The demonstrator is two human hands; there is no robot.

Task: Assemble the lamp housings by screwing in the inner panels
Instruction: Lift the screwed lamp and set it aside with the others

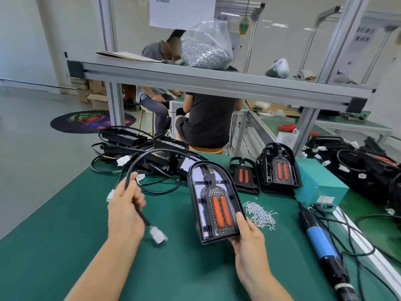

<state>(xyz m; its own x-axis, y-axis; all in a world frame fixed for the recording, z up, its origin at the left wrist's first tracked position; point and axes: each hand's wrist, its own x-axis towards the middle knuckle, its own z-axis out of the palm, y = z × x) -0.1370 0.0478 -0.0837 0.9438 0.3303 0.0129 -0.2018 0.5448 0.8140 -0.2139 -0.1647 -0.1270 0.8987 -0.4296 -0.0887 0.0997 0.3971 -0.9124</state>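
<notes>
My right hand [248, 233] grips the lower right corner of a black arch-shaped lamp housing [213, 198] with an inner panel and two orange strips, held tilted above the green mat [86, 246]. My left hand [125, 210] holds the housing's black cable [138, 164], whose white connector [159, 234] dangles below my fingers. A pile of small silver screws [260, 213] lies on the mat right of the housing. The blue and black electric screwdriver [323, 242] lies further right, untouched.
Two more lamp housings [280, 168] [245, 175] stand behind. Black housings with cables are heaped at the back left [138, 146] and far right [358, 164]. A teal power box [319, 181] sits right. A bag of screws [206, 48] rests on the shelf. People sit beyond.
</notes>
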